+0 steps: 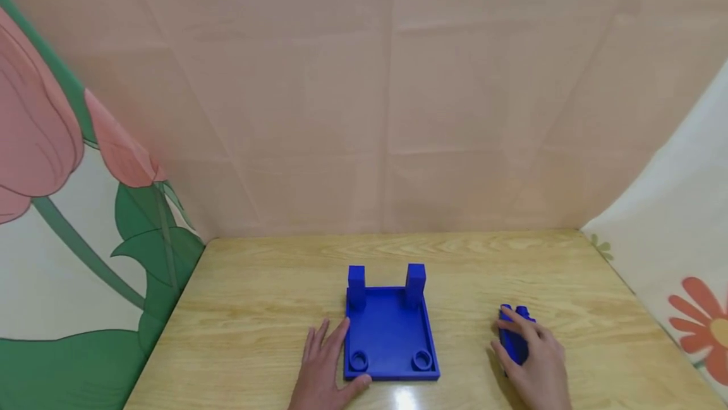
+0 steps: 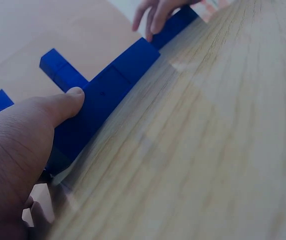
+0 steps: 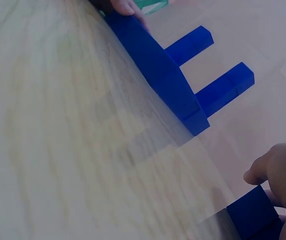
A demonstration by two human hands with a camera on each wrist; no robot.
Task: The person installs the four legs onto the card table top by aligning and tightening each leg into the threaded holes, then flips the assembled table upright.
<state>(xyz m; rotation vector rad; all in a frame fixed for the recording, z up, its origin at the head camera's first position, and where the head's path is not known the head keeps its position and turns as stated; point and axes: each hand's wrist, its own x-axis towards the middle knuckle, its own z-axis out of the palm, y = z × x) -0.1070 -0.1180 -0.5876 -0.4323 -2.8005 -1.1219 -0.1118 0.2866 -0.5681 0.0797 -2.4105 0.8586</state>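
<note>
A square blue tray-like base (image 1: 392, 334) lies on the table, with two upright square posts at its far corners and two round sockets at its near ones. At its near left corner is my left hand (image 1: 327, 369), fingers fairly straight, index fingertip by the left side and thumb at the front edge. In the left wrist view the thumb (image 2: 75, 95) touches the base's wall. To the right lies a blue block (image 1: 514, 343) with rounded ends at its far side. Over it is my right hand (image 1: 537, 359), fingers spread and loosely bent; the hand hides part of the block.
The wood-grain table (image 1: 256, 296) runs back to a plain pinkish cloth (image 1: 387, 113). Cloths with printed flowers hang at the left and right sides. Bare tabletop separates the base from the blue block.
</note>
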